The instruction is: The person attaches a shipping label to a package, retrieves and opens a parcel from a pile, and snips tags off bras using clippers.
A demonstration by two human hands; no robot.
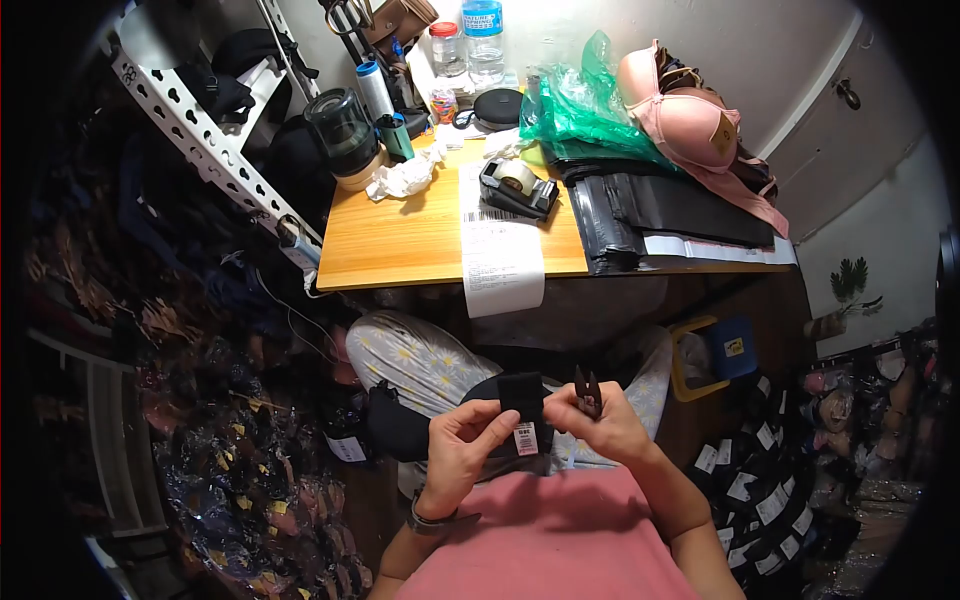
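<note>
Above the lap, my left hand (pixel 468 445) pinches a black fabric strap (pixel 519 392) between thumb and fingers. A white printed tag (pixel 526 438) hangs at the lower end of this strap. My right hand (pixel 603 420) is closed around small dark snips (pixel 588 392), whose tips point up and away from me. Its thumb and forefinger are close to the strap's right edge; whether they touch it I cannot tell. More black fabric (pixel 395 425) lies across the lap to the left of my left hand.
On the wooden desk (pixel 400 235) are a tape dispenser (pixel 518 190), a long printed paper (pixel 500 262), black pouches (pixel 690 205), a green plastic bag (pixel 590 110) and a pink bra (pixel 690 125). Wrapped items (pixel 255 500) lie left, tagged black packets (pixel 760 490) right.
</note>
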